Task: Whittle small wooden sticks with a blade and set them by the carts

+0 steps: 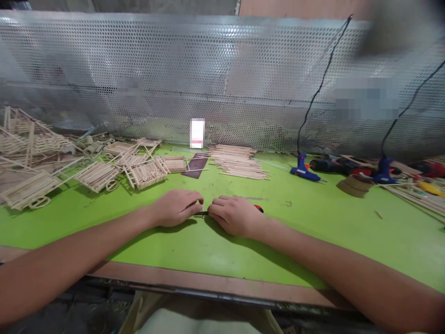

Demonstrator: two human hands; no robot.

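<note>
Near the middle of the green tabletop [222, 260], my right hand [238, 215] is wrapped round a tool with a red-and-black handle end [258, 208]. A thin dark blade [201, 213] sticks out of its left side. My left hand [179, 207] lies just to the left, its thumb and fingertips bent together by the blade's tip. A tiny pale piece shows at the blade; whether the left fingers grip it is too small to tell. Beyond the hands lies a row of thin wooden sticks [239, 161].
Small wooden stick carts [148, 174] and frames crowd the left side. A dark sheet [195, 166] lies behind my hands. Blue glue guns [306, 169] with hanging cords, a brown wooden piece [354, 185] and loose sticks are at the right. A perforated metal screen [167, 83] stands behind.
</note>
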